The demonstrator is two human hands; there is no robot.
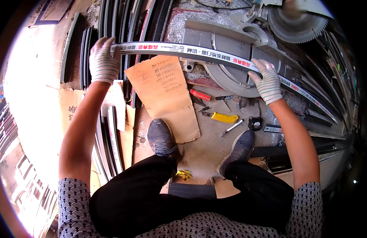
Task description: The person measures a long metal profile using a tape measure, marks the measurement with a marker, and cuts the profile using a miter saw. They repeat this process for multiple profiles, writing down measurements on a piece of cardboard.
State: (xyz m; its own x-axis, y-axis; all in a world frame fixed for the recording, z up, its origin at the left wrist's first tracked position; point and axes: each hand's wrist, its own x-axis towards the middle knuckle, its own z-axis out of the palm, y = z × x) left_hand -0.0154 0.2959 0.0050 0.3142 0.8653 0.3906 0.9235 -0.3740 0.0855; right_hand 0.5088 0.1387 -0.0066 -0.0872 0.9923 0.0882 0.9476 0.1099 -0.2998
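A long dark metal profile strip with printed white film (171, 48) stretches across the bed of a miter saw (267, 65). My left hand (102, 61), in a striped fingerless-looking glove, is closed round the strip's left end. Farther right, my gloved right hand (267, 81) grips the same strip, thumb below and fingers over its far side. The strip runs on past that hand toward the right. The toothed saw blade (296, 23) is raised at the upper right, apart from the strip and both hands.
A handwritten cardboard sheet (165, 99) lies between my feet and the saw. Near my right shoe are a red-handled tool (200, 95), a yellow utility knife (224, 117), a marker (232, 127) and a tape measure (255, 123). Dark profiles (112, 20) lie stacked at the left; more crowd the right.
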